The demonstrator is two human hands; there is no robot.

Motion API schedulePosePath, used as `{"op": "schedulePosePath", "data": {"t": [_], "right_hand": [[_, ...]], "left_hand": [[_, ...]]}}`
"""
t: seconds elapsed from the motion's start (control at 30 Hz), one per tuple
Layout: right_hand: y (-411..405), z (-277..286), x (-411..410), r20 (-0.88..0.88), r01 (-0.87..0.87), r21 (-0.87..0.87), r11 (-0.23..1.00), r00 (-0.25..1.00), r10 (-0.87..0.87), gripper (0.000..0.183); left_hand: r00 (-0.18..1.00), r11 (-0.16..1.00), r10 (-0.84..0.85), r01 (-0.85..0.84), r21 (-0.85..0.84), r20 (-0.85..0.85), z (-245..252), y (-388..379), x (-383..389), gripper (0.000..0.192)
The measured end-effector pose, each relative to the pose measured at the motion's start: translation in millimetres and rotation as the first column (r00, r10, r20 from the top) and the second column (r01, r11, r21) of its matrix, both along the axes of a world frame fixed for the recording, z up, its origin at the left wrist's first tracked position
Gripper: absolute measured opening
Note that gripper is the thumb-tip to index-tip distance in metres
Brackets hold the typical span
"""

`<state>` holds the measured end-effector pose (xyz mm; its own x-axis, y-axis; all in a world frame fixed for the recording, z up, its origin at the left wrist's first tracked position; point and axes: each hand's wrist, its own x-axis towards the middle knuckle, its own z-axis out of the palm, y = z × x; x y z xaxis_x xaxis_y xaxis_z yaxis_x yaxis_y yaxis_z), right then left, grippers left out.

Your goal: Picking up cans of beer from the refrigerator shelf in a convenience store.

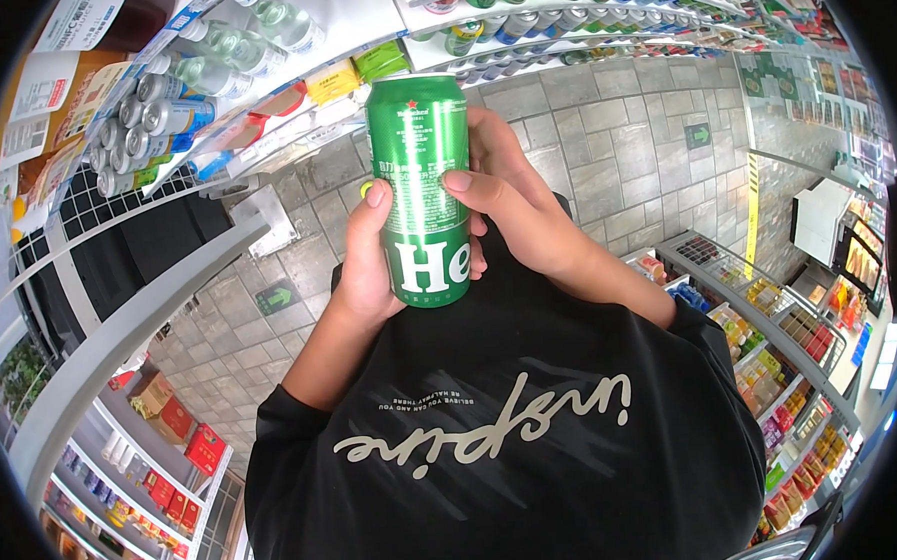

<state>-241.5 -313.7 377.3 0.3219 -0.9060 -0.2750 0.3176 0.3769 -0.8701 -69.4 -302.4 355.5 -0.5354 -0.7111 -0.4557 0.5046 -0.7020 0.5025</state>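
Observation:
A tall green Heineken beer can is held upright in the picture in front of my black printed shirt. My left hand grips its left side, the thumb resting on the can's edge. Around the right side is my right hand, its thumb on the printed front and some fingers behind the can. The silver rim at the can's top shows; its back is hidden.
Shelves with clear bottles and silver-blue cans stand ahead on the left. More drink cans line a shelf ahead. Snack racks stand at right, a shelf of red boxes at lower left. Grey floor tiles lie between.

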Motion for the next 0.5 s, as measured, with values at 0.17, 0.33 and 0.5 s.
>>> {"op": "schedulePosePath", "data": {"t": [0.17, 0.33, 0.5], "right_hand": [[0.4, 0.3, 0.4, 0.002, 0.003, 0.014, 1.0, 1.0, -0.003, 0.063], [1.2, -0.4, 0.2, -0.02, -0.007, 0.027, 1.0, 1.0, 0.007, 0.065], [2.0, -2.0, -0.2, -0.022, 0.002, 0.034, 0.999, 1.0, -0.001, 0.065]], "left_hand": [[0.995, 0.997, -0.054, 0.05, -0.055, -0.086, -5.7, -0.4, 6.1, 0.083], [0.996, 0.998, -0.05, 0.046, -0.05, -0.072, -5.4, 1.3, 6.2, 0.079], [0.997, 0.998, -0.044, 0.041, -0.052, -0.067, -5.1, 1.3, 5.0, 0.077]]}}
